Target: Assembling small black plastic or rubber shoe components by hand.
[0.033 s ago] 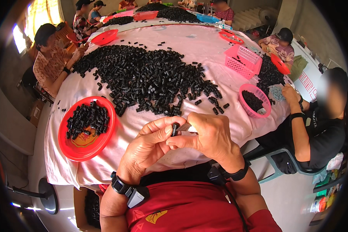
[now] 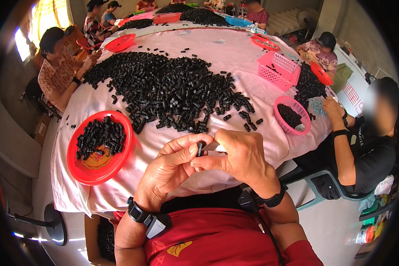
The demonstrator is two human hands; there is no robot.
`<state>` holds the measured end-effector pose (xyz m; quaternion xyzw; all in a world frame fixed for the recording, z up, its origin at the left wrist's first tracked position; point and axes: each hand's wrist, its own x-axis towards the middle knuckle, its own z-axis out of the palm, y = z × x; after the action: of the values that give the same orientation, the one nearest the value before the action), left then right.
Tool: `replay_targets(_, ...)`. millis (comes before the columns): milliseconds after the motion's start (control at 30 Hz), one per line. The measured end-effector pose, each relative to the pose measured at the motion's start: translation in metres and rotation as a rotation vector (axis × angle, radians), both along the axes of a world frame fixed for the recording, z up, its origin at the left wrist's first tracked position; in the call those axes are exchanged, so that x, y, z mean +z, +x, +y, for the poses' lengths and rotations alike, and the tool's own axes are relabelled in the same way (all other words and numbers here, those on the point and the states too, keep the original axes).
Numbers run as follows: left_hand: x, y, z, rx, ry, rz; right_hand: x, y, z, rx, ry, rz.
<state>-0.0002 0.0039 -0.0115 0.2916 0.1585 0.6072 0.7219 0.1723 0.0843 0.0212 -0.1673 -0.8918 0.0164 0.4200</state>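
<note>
Over the near edge of the table, my left hand [image 2: 169, 166] pinches a small black cylindrical plastic part [image 2: 201, 148] upright between thumb and fingertips. My right hand [image 2: 246, 155] meets it from the right, its fingers closed on a thin, pale, blade-like piece [image 2: 215, 147] that is mostly covered and points at the black part. Just beyond both hands spreads a large heap of the same black parts [image 2: 164, 88]. To the left, a round red plate [image 2: 127, 133] carries a smaller pile of them.
A pink cloth [image 2: 226, 44] covers the table. At right stand a pink bowl [image 2: 279, 116] of small black pieces and a pink basket [image 2: 270, 76]. A co-worker [image 2: 368, 150] sits close at right, another [image 2: 60, 75] at left; several more sit farther back.
</note>
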Motion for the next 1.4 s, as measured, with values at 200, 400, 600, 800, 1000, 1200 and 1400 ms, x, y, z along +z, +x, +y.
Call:
replay_targets(200, 0.001, -0.001, 0.000, 0.006, 0.008, 0.030, 0.000, -0.001, -0.002, -0.004, -0.019, 0.018)
replay_targets(400, 0.004, 0.000, -0.001, 0.033, -0.007, 0.075, -0.002, -0.001, -0.002, -0.007, -0.047, 0.041)
replay_targets(600, 0.006, 0.002, -0.002, 0.060, -0.017, 0.102, -0.005, -0.002, 0.000, -0.026, -0.044, 0.029)
replay_targets(800, 0.008, 0.003, -0.003, 0.059, -0.004, 0.097, -0.003, -0.001, -0.001, -0.023, -0.078, 0.009)
replay_targets(1000, 0.007, 0.004, -0.002, 0.060, 0.013, 0.096, -0.002, 0.000, 0.000, -0.012, -0.114, -0.002)
replay_targets(1200, 0.007, 0.004, -0.003, 0.074, -0.038, 0.111, -0.003, 0.000, 0.000, -0.014, -0.127, -0.026)
replay_targets(1400, 0.008, 0.004, -0.003, 0.075, -0.036, 0.116, -0.007, -0.002, 0.000, 0.022, -0.152, -0.019)
